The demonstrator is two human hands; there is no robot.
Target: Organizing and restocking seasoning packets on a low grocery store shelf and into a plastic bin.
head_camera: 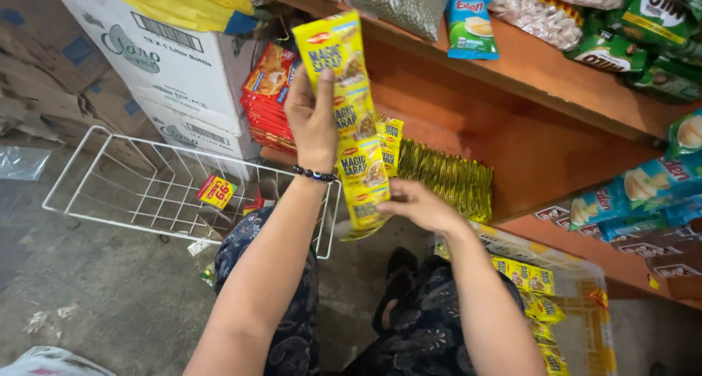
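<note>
While hands grip sachet strip (356, 120), wire basket (110, 179) w/ few pkts.

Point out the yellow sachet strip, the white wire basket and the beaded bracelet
yellow sachet strip (363, 173), head view, on the third sachet's front
white wire basket (110, 170), head view, on its wire floor
beaded bracelet (316, 175), head view, on the dark beads at the left wrist
</note>
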